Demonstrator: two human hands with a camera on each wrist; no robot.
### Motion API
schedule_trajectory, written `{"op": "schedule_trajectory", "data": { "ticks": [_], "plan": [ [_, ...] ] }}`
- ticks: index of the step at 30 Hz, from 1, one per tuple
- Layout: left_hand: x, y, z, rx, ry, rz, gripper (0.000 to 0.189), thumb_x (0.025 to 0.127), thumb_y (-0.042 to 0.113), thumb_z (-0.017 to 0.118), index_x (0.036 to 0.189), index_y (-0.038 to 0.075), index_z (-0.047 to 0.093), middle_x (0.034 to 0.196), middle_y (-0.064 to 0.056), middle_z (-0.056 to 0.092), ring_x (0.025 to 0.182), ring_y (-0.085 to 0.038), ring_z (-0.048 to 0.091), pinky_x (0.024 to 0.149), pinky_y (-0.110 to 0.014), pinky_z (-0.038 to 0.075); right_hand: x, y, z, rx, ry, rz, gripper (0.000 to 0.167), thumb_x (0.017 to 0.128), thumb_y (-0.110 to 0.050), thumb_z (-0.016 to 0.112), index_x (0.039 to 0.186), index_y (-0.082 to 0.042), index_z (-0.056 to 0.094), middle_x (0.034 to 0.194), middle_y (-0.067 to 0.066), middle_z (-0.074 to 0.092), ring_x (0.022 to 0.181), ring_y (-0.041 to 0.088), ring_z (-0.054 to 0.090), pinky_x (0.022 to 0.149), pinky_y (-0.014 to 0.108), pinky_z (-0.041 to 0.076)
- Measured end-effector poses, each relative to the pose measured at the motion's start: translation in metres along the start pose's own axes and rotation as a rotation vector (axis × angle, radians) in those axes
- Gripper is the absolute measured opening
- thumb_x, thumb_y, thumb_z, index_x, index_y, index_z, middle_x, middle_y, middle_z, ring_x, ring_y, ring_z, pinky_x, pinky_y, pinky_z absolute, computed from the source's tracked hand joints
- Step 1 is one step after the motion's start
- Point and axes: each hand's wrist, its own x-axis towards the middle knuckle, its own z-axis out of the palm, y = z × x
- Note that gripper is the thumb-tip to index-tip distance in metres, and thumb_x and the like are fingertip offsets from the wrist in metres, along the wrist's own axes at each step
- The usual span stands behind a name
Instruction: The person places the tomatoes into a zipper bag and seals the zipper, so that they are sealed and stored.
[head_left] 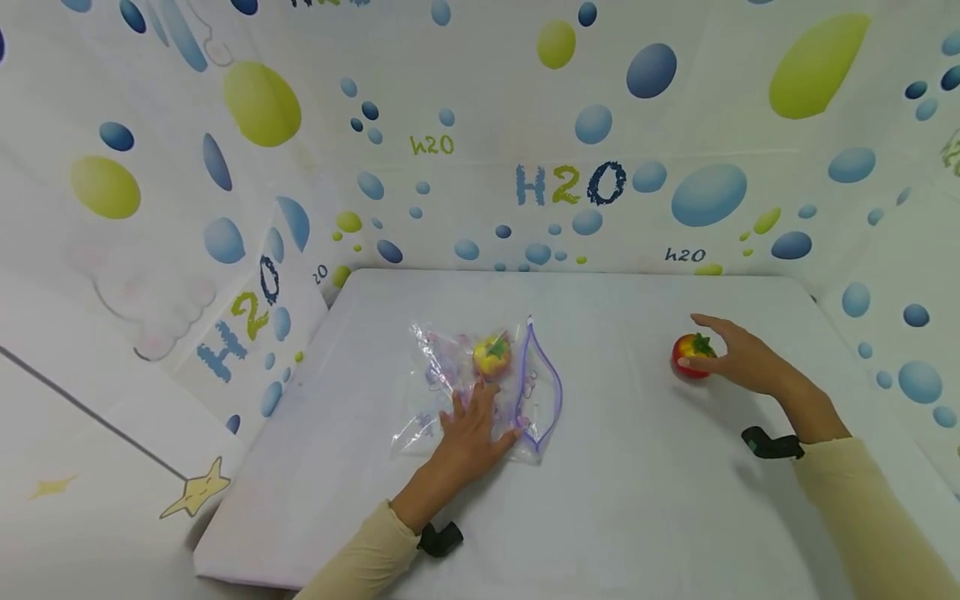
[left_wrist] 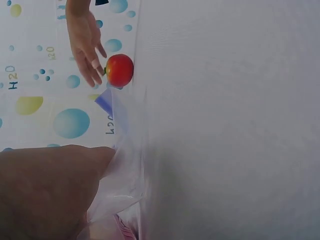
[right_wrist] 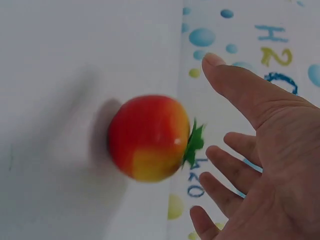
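Note:
A clear plastic zip bag (head_left: 427, 421) with a purple zip strip (head_left: 557, 385) lies flat on the white table. Inside it is a yellow-and-red tomato (head_left: 491, 358) with green leaves on top. My left hand (head_left: 467, 442) rests on the bag with fingers spread, its fingertips just below that tomato. Over on the right, a second tomato (head_left: 682, 347), red and yellow, sits on the tabletop. My right hand (head_left: 750, 360) hovers at this tomato, thumb and fingers apart around its leafy top. The right wrist view shows a gap between the tomato (right_wrist: 150, 137) and the fingers (right_wrist: 232, 165).
The white table (head_left: 600, 517) reaches back to a wall sheet (head_left: 487, 75) printed with blue and green drops and "H2O". Another printed sheet (head_left: 172, 333) hangs along the left side. Dark wrist devices (head_left: 772, 443) are strapped on both arms.

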Motion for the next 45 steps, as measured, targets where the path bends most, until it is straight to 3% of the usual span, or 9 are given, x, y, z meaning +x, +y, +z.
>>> {"op": "schedule_trajectory", "data": {
  "ticks": [8, 20, 32, 45],
  "plan": [
    [-0.002, 0.000, 0.002, 0.002, -0.011, -0.006, 0.077, 0.101, 0.048, 0.066, 0.159, 0.011, 0.032, 0.172, -0.025, 0.023, 0.154, -0.063, 0.014, 0.114, -0.084, 0.016, -0.008, 0.036, -0.004, 0.048, -0.050, 0.002, 0.095, 0.098, -0.051, 0.071, 0.166, -0.003, 0.024, 0.165, 0.039, 0.022, 0.146, 0.064, 0.021, 0.105, 0.083, 0.031],
    [-0.001, -0.001, 0.001, 0.010, -0.017, -0.007, 0.076, 0.102, 0.048, 0.065, 0.160, 0.012, 0.032, 0.173, -0.024, 0.020, 0.155, -0.062, 0.013, 0.114, -0.084, 0.016, -0.010, 0.066, -0.004, 0.135, -0.109, -0.014, 0.085, 0.103, -0.046, 0.065, 0.167, -0.006, 0.024, 0.166, 0.036, 0.025, 0.148, 0.063, 0.021, 0.104, 0.087, 0.026],
    [-0.001, -0.001, 0.002, 0.008, -0.014, -0.002, 0.076, 0.102, 0.049, 0.065, 0.159, 0.011, 0.033, 0.173, -0.025, 0.021, 0.154, -0.063, 0.014, 0.114, -0.085, 0.016, -0.003, 0.070, 0.003, 0.166, -0.117, 0.011, 0.089, 0.102, -0.050, 0.065, 0.168, -0.009, 0.021, 0.168, 0.034, 0.021, 0.151, 0.064, 0.014, 0.105, 0.088, 0.022],
    [-0.002, 0.000, -0.001, 0.001, -0.017, -0.008, 0.076, 0.102, 0.049, 0.065, 0.160, 0.011, 0.032, 0.173, -0.024, 0.019, 0.155, -0.062, 0.013, 0.115, -0.084, 0.015, -0.006, 0.066, 0.008, 0.160, -0.094, 0.048, 0.090, 0.102, -0.056, 0.061, 0.165, -0.001, 0.027, 0.166, 0.038, 0.022, 0.148, 0.065, 0.017, 0.105, 0.087, 0.026]
  ]
}}
